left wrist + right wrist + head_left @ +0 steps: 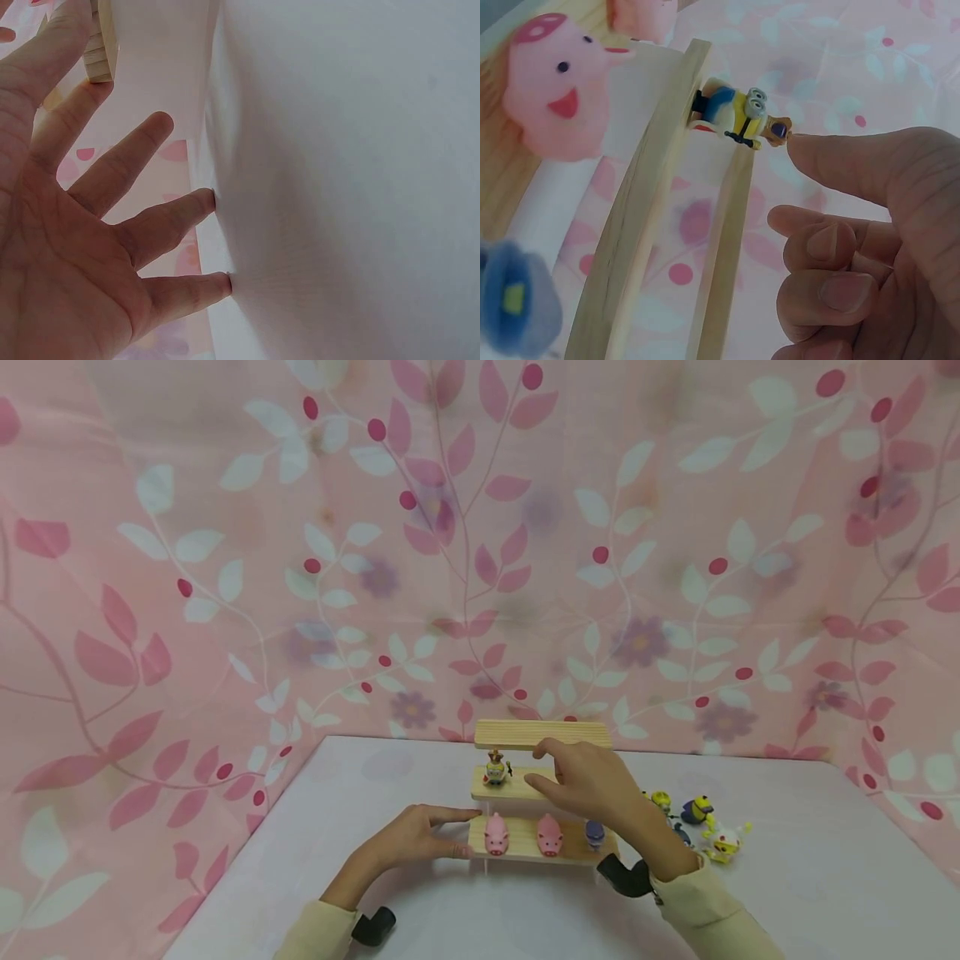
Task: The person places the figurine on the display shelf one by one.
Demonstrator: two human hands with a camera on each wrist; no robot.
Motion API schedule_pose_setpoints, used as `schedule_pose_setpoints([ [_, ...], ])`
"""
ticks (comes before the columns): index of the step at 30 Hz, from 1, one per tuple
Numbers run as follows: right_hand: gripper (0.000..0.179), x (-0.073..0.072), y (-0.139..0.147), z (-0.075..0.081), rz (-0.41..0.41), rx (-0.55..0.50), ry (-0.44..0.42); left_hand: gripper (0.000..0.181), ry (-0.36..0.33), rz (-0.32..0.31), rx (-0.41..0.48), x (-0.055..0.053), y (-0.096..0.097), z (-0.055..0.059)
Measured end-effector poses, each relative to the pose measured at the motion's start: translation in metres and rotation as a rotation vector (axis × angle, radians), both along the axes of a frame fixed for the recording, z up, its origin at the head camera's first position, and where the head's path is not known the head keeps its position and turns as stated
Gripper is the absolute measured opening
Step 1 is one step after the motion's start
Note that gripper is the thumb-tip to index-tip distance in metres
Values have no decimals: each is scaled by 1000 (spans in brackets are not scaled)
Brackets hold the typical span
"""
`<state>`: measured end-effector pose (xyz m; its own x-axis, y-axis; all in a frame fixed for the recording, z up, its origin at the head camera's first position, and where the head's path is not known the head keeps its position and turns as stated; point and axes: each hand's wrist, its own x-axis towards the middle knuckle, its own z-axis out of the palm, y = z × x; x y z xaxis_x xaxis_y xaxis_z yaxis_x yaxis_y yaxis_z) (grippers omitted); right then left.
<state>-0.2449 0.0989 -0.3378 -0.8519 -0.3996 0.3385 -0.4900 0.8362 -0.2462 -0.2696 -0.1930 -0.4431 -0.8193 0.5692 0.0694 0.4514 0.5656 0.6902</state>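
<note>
Shelf (513, 787): lower tier (523, 835) clamped in left hand's (416, 840) fingers; should be held level.
Right hand (596, 781): fingers parted, nothing gripped; crowned minion (495, 770) should not be brushed.

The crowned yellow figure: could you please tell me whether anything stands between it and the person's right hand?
Nothing visible does. In the head view, the right hand is just to the right of the crowned yellow figure, with only a bare stretch of the middle shelf between them.
</note>
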Motion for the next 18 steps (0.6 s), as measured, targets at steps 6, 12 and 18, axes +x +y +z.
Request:
schedule_pose_setpoints([
  [6,32,7,13,-5,7,-4,21,57,-3,2,8,0,-1,0],
  [12,31,12,24,-8,11,-14,50,57,-6,7,-1,0,-1,0],
  [18,32,16,36,-11,-5,5,70,57,-12,4,1,-2,-1,-1],
])
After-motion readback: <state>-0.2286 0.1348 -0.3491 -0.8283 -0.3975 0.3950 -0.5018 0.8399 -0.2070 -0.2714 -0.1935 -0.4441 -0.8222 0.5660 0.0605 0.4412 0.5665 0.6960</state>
